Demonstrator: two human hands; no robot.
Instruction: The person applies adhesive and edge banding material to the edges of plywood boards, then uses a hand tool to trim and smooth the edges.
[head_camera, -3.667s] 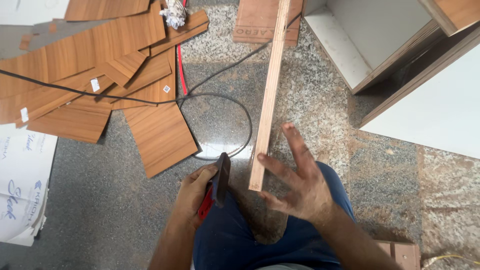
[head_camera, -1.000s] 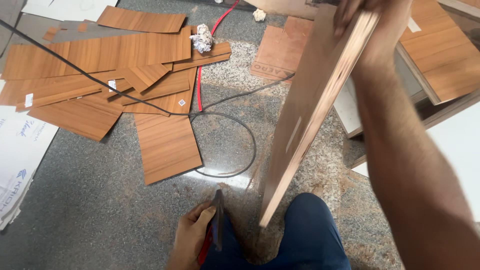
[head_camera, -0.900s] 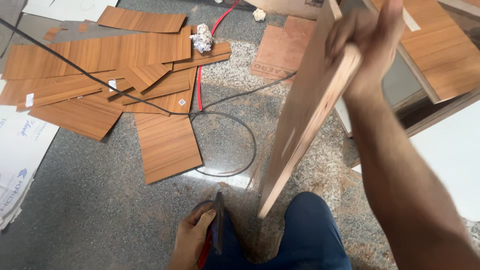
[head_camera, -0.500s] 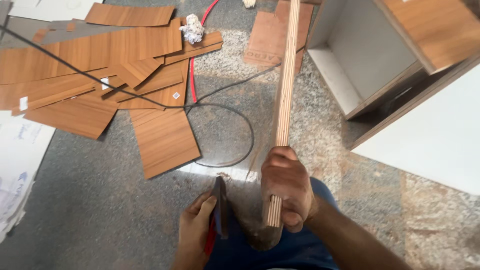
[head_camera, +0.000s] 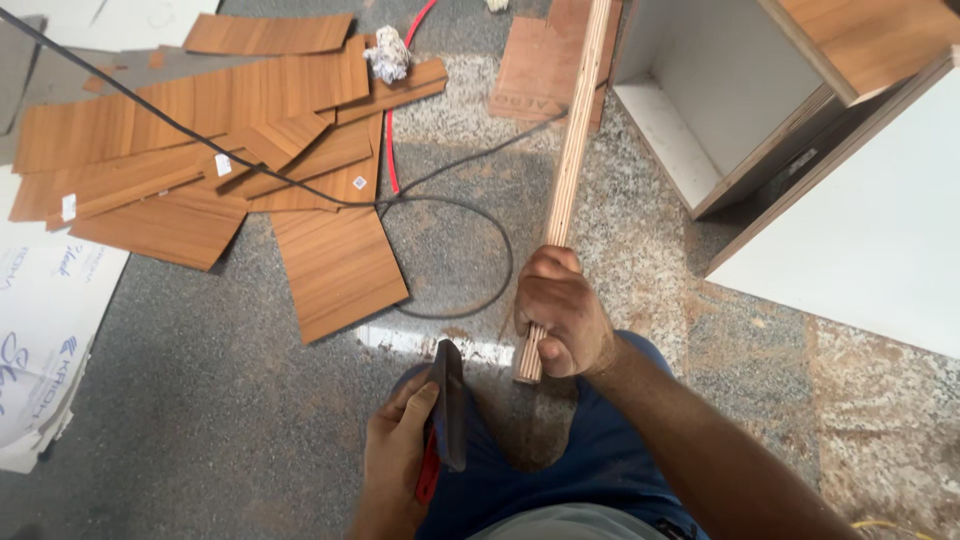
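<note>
Since a moment ago the right hand (head_camera: 562, 318) has slid down the plywood strip (head_camera: 570, 170), now wrapped tight near its lower end. Its long top, far above that grip, could sway. Left hand (head_camera: 398, 450), below-left, clasps a dark hand tool (head_camera: 447, 405).

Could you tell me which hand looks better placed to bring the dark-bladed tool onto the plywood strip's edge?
Probably the left hand: it already grips the red-handled tool, just beside the plywood strip. The right hand is closed around the strip's near end, holding it.
</note>
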